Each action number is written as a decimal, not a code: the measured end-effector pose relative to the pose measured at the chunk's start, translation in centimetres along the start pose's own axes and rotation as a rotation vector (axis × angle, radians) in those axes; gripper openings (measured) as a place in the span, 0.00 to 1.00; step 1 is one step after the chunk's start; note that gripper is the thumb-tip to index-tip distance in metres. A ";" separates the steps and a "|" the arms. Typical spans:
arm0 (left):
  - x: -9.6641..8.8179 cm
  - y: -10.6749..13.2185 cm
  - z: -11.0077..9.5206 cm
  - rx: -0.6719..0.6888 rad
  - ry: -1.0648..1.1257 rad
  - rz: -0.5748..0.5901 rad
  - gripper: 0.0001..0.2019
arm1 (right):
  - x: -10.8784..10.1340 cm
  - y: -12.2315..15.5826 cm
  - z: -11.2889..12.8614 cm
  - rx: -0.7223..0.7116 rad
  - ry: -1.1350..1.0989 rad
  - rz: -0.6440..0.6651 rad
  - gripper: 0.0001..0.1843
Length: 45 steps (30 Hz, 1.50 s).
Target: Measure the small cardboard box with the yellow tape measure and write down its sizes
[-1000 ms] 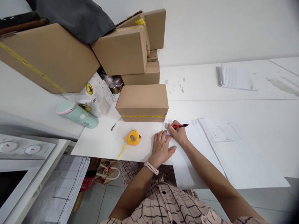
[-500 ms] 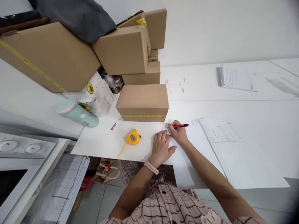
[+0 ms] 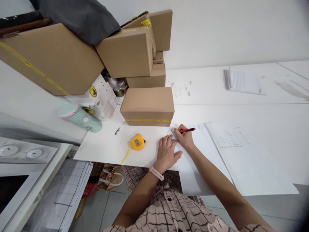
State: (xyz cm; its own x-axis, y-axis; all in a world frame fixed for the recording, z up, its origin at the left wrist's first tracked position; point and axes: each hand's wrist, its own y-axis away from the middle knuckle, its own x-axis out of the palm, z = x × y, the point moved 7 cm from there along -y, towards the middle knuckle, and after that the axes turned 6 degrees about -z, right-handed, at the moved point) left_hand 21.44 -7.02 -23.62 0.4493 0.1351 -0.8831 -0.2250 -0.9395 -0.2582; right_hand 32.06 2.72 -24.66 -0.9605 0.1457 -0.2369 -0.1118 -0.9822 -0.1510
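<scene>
My right hand (image 3: 185, 138) grips a red pen (image 3: 187, 130), its tip end hidden by the fingers over the upper left corner of a white sheet of paper (image 3: 200, 164). Small dark writing shows along the top of that sheet. Flat beside it rests my left hand (image 3: 167, 153), fingers stretched out, partly on the table and partly on the sheet's left edge. A yellow tape measure (image 3: 137, 142) lies to the left with a short length of tape out. Behind both hands stands a closed cardboard box (image 3: 147, 106) with yellow tape along its front.
Another sheet with a printed table (image 3: 256, 161) overlaps on the right. A silver pen (image 3: 118, 129), a mint green bottle (image 3: 83, 118) and a white avocado-print box (image 3: 103, 100) are at the left. Larger cartons (image 3: 125, 53) are stacked behind. Folded papers (image 3: 243, 80) lie at the back right.
</scene>
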 end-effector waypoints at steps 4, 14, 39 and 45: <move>0.0 0.0 0.0 -0.001 -0.002 0.002 0.25 | 0.0 0.0 0.1 0.007 -0.024 0.002 0.16; 0.0 0.0 0.0 -0.003 -0.006 0.006 0.25 | -0.1 0.0 0.0 0.005 -0.004 -0.016 0.16; -9.0 5.0 7.4 -0.273 -0.188 -0.538 0.21 | -7.9 3.1 0.3 -0.616 1.011 0.123 0.24; -9.8 5.9 13.2 -0.416 0.144 -0.427 0.29 | -7.8 3.7 2.9 -0.524 0.759 0.038 0.23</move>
State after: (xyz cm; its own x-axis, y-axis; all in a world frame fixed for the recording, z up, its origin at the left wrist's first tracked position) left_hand 4.35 -9.70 -21.64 0.5443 0.5101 -0.6659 0.3439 -0.8598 -0.3775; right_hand 38.43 -2.40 -20.58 -0.5163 0.3345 -0.7884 0.2237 -0.8359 -0.5012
